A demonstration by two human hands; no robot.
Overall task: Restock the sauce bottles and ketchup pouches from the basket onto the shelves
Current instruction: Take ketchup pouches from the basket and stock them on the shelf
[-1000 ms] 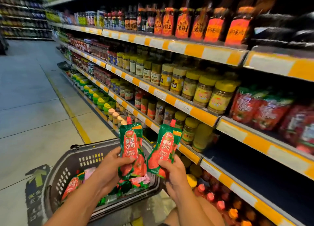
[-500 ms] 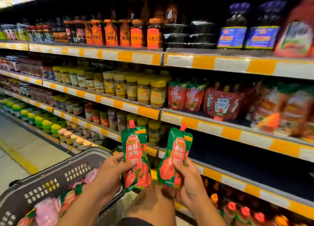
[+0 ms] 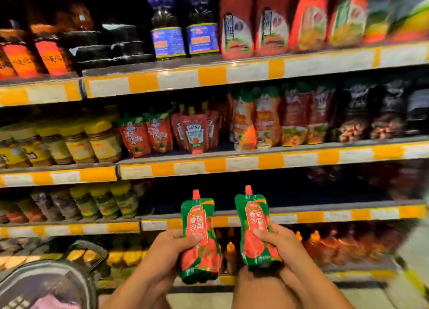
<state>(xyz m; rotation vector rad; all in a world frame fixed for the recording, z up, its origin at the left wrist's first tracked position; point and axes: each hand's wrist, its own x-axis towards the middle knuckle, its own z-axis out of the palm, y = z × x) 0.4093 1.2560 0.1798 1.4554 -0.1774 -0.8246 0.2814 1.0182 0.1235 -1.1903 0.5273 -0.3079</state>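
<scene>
Two ketchup pouches, green-topped with red bodies and red spouts: my left hand [image 3: 166,250] grips one [image 3: 199,239], my right hand [image 3: 282,248] the other [image 3: 255,229], apparently upright despite blur.

The single head-worn camera faces the store shelves [image 3: 232,162] squarely from close up, angled slightly downward.

Two held ketchup pouches [image 3: 200,236] – two blue-label bottles [image 3: 167,27] – one basket [image 3: 58,276].
</scene>
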